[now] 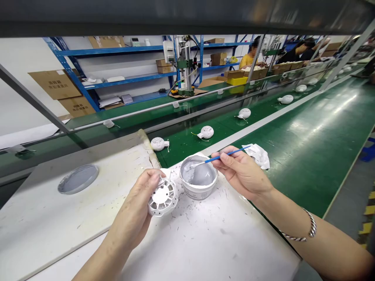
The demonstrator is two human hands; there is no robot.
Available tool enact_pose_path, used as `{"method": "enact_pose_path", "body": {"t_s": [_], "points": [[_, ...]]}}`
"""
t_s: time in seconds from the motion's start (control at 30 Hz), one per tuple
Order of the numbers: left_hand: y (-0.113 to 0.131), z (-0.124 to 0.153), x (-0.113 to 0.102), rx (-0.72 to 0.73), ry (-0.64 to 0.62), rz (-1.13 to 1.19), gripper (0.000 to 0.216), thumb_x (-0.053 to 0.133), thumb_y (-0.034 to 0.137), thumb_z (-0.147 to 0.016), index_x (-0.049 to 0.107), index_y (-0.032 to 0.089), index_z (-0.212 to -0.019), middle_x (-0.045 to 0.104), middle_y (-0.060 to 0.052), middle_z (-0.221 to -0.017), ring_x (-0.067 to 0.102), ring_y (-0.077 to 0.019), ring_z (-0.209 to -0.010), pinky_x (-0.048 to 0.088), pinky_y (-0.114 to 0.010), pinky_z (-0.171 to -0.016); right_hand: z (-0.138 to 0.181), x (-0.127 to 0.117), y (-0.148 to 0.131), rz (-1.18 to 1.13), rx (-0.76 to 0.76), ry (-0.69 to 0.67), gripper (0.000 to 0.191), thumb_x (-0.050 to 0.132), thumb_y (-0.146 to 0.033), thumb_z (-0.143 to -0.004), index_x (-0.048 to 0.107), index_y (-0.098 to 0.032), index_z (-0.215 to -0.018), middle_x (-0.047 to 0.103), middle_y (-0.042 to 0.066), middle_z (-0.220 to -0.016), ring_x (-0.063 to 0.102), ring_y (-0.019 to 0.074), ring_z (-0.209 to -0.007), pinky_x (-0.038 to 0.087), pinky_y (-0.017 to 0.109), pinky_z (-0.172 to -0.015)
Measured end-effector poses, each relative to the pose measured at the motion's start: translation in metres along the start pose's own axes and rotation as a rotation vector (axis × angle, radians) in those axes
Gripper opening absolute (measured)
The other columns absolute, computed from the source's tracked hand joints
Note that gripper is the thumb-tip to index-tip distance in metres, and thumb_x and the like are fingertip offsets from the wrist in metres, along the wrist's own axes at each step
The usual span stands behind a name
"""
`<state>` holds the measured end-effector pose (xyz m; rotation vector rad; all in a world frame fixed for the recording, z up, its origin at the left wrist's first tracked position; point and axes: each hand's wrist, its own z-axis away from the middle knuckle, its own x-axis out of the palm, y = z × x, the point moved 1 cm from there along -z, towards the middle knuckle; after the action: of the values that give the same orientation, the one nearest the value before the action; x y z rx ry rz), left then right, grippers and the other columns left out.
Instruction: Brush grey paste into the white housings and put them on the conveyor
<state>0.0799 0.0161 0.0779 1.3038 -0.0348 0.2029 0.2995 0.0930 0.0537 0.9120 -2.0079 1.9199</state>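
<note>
My left hand (137, 210) is closed around a round white slotted plastic part (163, 197), held just above the white board. My right hand (240, 171) pinches a thin blue-handled brush (227, 153) whose tip dips into a white tub of grey paste (198, 180). The tub stands on the board directly right of the slotted part. A metal bracelet (310, 226) is on my right wrist.
The tub's grey lid (77, 178) lies on the white board (205, 242) at the left. A crumpled white wipe (258, 154) sits beside the green conveyor belt (307, 132), which carries several round white parts (206, 132). Blue shelving and seated people are at the back.
</note>
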Motion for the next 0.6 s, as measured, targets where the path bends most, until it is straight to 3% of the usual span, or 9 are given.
{"method": "enact_pose_path", "body": {"t_s": [0.17, 0.33, 0.43, 0.6], "points": [[-0.006, 0.002, 0.004, 0.052, -0.069, -0.068, 0.030, 0.056, 0.053, -0.086, 0.054, 0.023, -0.090, 0.049, 0.004, -0.072, 0.038, -0.0072, -0.059, 0.031, -0.016, -0.051, 0.018, 0.020, 0.002, 0.020, -0.036, -0.126, 0.008, 0.074, -0.022, -0.080, 0.066, -0.021, -0.079, 0.075, -0.002, -0.085, 0.072, 0.0072, -0.074, 0.057, 0.013, -0.075], [-0.009, 0.005, 0.005, 0.065, -0.087, -0.104, 0.033, 0.052, 0.056, -0.087, 0.053, 0.024, -0.095, 0.051, 0.003, -0.078, 0.039, -0.0092, -0.065, 0.031, -0.019, -0.056, 0.032, 0.024, 0.009, 0.231, -0.221, -0.179, 0.009, 0.069, -0.015, -0.084, 0.066, -0.022, -0.085, 0.075, -0.002, -0.088, 0.072, 0.0098, -0.080, 0.059, 0.019, -0.075], [-0.008, 0.006, 0.005, 0.040, -0.103, -0.080, 0.033, 0.052, 0.056, -0.087, 0.053, 0.024, -0.096, 0.051, 0.003, -0.077, 0.040, -0.0099, -0.065, 0.032, -0.021, -0.057, 0.036, 0.023, 0.007, 0.421, -0.465, -0.254, 0.018, 0.065, -0.006, -0.084, 0.066, -0.022, -0.091, 0.075, -0.001, -0.091, 0.072, 0.0123, -0.087, 0.059, 0.024, -0.079], [-0.007, 0.008, 0.004, 0.026, -0.115, -0.051, 0.033, 0.053, 0.056, -0.086, 0.053, 0.023, -0.094, 0.052, 0.003, -0.077, 0.042, -0.0099, -0.066, 0.033, -0.021, -0.058, 0.040, 0.023, -0.009, 0.821, -0.928, -0.671, 0.015, 0.054, -0.001, -0.088, 0.063, -0.011, -0.095, 0.074, 0.010, -0.096, 0.071, 0.0164, -0.093, 0.054, 0.034, -0.086]]}}
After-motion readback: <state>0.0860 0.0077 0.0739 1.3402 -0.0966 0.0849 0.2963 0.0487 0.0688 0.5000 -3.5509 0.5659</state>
